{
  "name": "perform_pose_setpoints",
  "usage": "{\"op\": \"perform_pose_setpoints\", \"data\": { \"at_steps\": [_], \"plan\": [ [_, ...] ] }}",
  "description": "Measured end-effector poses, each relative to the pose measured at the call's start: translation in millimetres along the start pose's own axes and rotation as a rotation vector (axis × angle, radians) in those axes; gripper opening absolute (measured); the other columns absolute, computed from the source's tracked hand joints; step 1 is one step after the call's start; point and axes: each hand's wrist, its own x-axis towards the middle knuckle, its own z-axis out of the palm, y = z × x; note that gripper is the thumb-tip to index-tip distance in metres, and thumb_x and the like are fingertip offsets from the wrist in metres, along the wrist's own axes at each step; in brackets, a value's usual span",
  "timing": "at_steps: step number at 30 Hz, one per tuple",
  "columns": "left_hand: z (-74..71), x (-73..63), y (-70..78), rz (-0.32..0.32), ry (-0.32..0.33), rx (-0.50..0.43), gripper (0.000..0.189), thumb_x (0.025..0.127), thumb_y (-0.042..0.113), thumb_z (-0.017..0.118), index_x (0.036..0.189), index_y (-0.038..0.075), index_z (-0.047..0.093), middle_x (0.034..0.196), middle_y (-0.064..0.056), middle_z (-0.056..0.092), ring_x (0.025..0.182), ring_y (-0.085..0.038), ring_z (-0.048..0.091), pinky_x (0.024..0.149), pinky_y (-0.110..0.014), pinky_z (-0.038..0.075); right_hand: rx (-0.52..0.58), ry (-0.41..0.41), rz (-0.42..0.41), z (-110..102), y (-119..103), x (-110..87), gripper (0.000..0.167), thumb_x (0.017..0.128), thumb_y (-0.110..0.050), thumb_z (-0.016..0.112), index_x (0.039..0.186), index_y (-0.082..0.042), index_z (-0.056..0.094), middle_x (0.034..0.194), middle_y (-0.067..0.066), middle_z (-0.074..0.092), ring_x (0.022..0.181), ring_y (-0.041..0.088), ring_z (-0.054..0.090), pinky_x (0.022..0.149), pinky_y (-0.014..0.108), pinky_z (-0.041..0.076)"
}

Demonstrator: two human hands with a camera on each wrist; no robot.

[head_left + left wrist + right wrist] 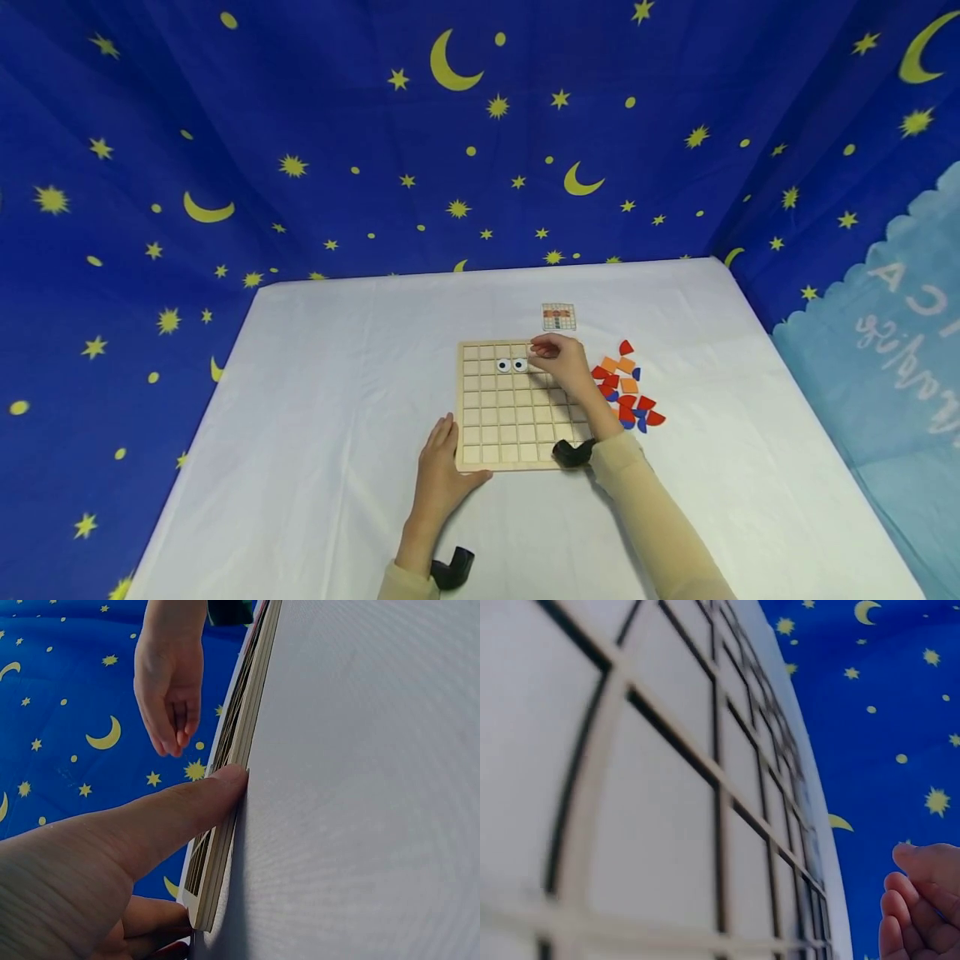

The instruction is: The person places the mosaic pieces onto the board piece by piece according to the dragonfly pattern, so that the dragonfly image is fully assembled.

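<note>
A square wooden grid board [507, 433] lies on the white table, with two round googly-eye tiles [504, 365] side by side in its upper rows. My left hand [441, 462] spans the board's near left corner: the fingers lie along the left side, and the thumb touches the front edge. In the left wrist view, the straight thumb [180, 817] presses against the board's rim. My right hand [564, 363] hovers over the upper right of the board, beside the right eye tile. Its fingers [904, 911] are loosely bent, and nothing shows between them.
To the right of the board is a loose pile of red, orange and blue shaped tiles [626, 402]. A small pattern card [558, 317] lies beyond the board. Blue cloth [337, 125] with moons and stars hangs behind the table [315, 417]. Black wrist devices [453, 569] are on both arms.
</note>
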Motion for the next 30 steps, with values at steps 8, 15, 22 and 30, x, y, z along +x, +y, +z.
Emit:
{"op": "perform_pose_setpoints", "data": {
  "at_steps": [8, 15, 22, 30],
  "plan": [
    [-2.6, -0.4, 0.3, -0.027, -0.009, 0.007, 0.094, 0.062, 0.022, 0.088, 0.138, -0.009, 0.042, 0.148, -0.027, 0.036, 0.141, -0.041, 0.029, 0.112, -0.060, 0.025, -0.001, 0.079, -0.012, -22, 1, -3.3, 0.031, 0.080, 0.002, 0.071, 0.109, 0.010, 0.065, 0.097, 0.025, 0.068, 0.087, 0.033, 0.065, 0.072, 0.013, 0.051],
    [-5.6, 1.4, -1.3, -0.035, -0.014, 0.025, 0.095, 0.062, 0.023, 0.088, 0.138, -0.010, 0.041, 0.149, -0.027, 0.035, 0.141, -0.041, 0.028, 0.112, -0.060, 0.025, -0.049, 0.121, 0.005, -35, 7, -6.2, 0.031, 0.080, 0.002, 0.071, 0.110, 0.009, 0.065, 0.097, 0.024, 0.069, 0.088, 0.035, 0.065, 0.075, 0.020, 0.053],
    [-1.6, 1.3, -1.8, -0.033, -0.013, 0.026, 0.095, 0.062, 0.023, 0.088, 0.138, -0.011, 0.041, 0.149, -0.027, 0.035, 0.141, -0.041, 0.029, 0.113, -0.059, 0.025, -0.064, 0.142, 0.030, -52, 9, -12.8, 0.031, 0.081, 0.002, 0.070, 0.110, 0.010, 0.064, 0.099, 0.026, 0.069, 0.089, 0.036, 0.065, 0.077, 0.020, 0.053],
    [3.3, 1.1, -0.1, -0.019, -0.016, 0.027, 0.095, 0.062, 0.023, 0.088, 0.138, -0.010, 0.042, 0.148, -0.027, 0.036, 0.141, -0.041, 0.029, 0.112, -0.059, 0.026, -0.094, 0.223, 0.086, -76, 25, -20.0, 0.030, 0.082, 0.003, 0.068, 0.110, 0.010, 0.064, 0.099, 0.026, 0.068, 0.082, 0.021, 0.062, 0.072, 0.010, 0.047]
  ]
}}
